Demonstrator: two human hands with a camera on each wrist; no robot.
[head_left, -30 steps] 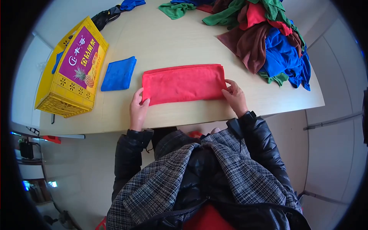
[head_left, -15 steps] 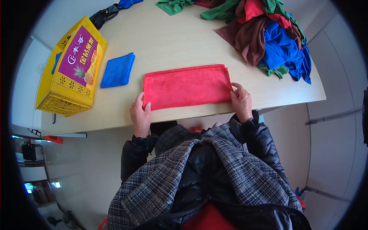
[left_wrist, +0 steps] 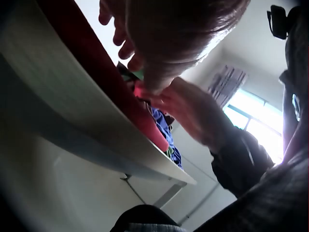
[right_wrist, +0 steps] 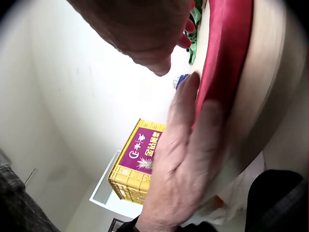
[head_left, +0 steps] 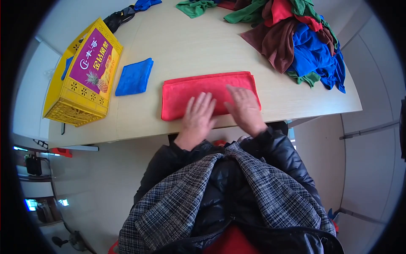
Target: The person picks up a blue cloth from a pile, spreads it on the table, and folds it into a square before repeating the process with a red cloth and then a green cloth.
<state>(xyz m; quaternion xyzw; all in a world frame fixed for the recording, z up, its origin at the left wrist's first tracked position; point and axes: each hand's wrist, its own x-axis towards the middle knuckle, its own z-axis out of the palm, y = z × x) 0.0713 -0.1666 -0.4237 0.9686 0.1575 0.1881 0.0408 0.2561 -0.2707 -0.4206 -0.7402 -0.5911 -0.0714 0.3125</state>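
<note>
A folded red cloth (head_left: 211, 86) lies flat along the table's near edge, its layers showing at the far side. Over its near half is my left hand (head_left: 198, 118), fingers straight and spread, slightly blurred. My right hand (head_left: 246, 111) hovers or rests over the right part of the cloth, fingers extended. The left wrist view shows both hands close over the red cloth (left_wrist: 96, 63), palms down. From the right wrist, the left hand (right_wrist: 176, 164) appears with straight fingers at the cloth's edge (right_wrist: 219, 63). Neither hand grips anything.
A folded blue cloth (head_left: 134, 77) lies left of the red one. Farther left stands a yellow crate (head_left: 84, 80) with a purple pineapple label. A heap of loose cloths (head_left: 300, 46) in blue, brown, red and green covers the far right of the table (head_left: 186, 46).
Both hands have let go of the red cloth's left and right ends and moved inward over it. The cloth was drawn a little nearer the table edge earlier and now lies flat.
</note>
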